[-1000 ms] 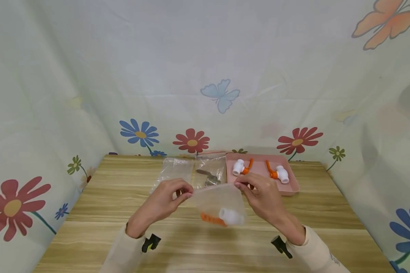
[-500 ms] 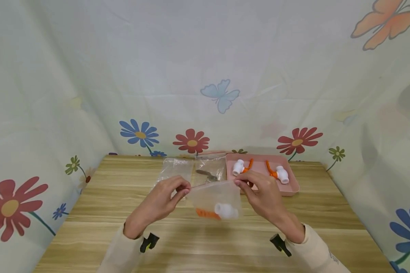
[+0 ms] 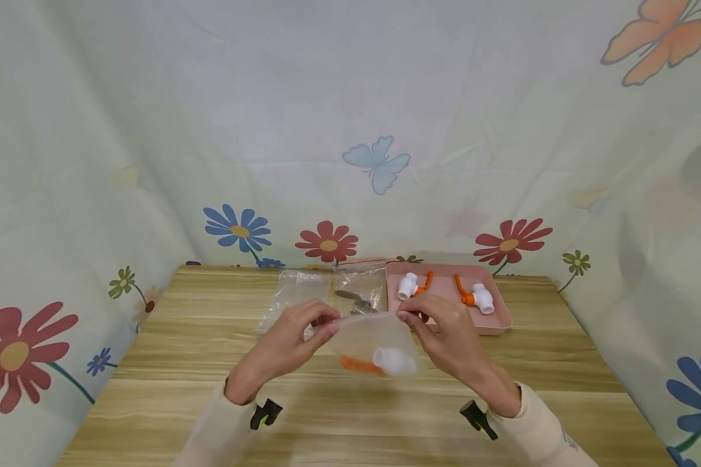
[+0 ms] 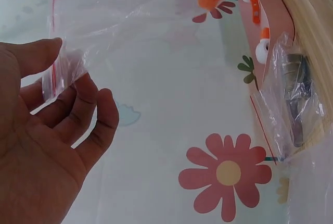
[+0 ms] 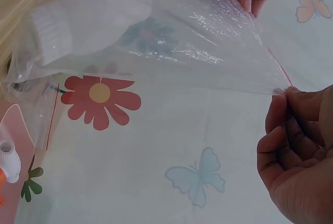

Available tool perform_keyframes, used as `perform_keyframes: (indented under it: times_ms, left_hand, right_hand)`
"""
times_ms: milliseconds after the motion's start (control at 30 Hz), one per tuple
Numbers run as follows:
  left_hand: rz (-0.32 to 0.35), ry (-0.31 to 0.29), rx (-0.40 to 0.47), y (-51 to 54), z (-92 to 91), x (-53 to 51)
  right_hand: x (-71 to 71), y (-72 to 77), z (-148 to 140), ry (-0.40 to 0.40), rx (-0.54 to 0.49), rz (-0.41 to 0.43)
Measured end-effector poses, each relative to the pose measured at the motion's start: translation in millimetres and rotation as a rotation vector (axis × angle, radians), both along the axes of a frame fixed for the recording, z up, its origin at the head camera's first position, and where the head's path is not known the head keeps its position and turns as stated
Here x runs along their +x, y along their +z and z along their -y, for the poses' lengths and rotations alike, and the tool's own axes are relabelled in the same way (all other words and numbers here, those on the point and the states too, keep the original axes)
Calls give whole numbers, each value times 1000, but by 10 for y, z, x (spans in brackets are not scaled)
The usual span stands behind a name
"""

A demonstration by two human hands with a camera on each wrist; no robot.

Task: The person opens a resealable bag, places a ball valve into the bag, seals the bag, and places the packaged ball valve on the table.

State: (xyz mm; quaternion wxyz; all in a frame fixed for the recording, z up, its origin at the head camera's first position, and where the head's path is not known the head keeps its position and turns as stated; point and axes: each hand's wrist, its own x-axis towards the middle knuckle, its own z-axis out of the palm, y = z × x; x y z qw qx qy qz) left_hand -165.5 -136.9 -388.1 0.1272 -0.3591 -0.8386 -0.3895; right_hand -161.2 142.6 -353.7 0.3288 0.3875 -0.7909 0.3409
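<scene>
Half hidden: grey lever fitting [image 3: 360, 303], behind my held bag [image 3: 365, 329].
Hazy: bagged valve [image 3: 393, 360], white and orange, inside that bag, below and between my fingers; handle cut off in the left wrist view.
Partly covered: pink tray [image 3: 445, 287], by my right hand [image 3: 452, 334].
My left hand [image 3: 286, 340]: fingers pinching the bag's red-lined mouth.
My right hand: fingers pinching its opposite corner.
Tray valves [image 3: 482, 299], beyond my right fingers: two.
Clear bags [image 3: 304, 285] on worktop [image 3: 210, 305], beyond my left fingers: two, one around the fitting.

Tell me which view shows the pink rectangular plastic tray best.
The head view: it shows the pink tray almost whole, partly behind the right hand. The left wrist view catches a strip; the right wrist view, one cut-off part.
</scene>
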Motion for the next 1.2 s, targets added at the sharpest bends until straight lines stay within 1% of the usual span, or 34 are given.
perform_keyframes:
  times_ms: [133, 300, 400, 500, 600, 700, 833, 900, 1067, 1133, 1200]
  left_hand:
    - [24, -23, 38, 3, -45, 1]
    - [106, -27, 101, 4, -59, 21]
    - [153, -27, 121, 15, -62, 30]
    - [193, -32, 135, 26, -63, 32]
    - [211, -42, 147, 30, -61, 32]
    - [193, -40, 152, 27, -55, 37]
    - [136, -28, 153, 18, -57, 44]
    - [118, -33, 150, 18, -74, 45]
    - [101, -53, 144, 15, -127, 43]
    - [98, -43, 146, 15, -136, 45]
    - [97, -31, 149, 16, -140, 45]
  right_hand:
    - [1, -10, 4, 11, -1, -6]
    - [6, -4, 9, 15, -8, -10]
    - [7, 1, 16, 23, -9, -16]
    - [9, 6, 24, 32, -10, -20]
    - [15, 3, 31, 35, -17, -18]
    - [12, -6, 37, 46, -23, -17]
    - [9, -22, 37, 53, -29, 0]
    - [11, -29, 39, 56, -31, 13]
    - [13, -33, 60, 63, -27, -14]
    - [13, -31, 70, 62, -26, -29]
    - [17, -32, 79, 62, -26, -26]
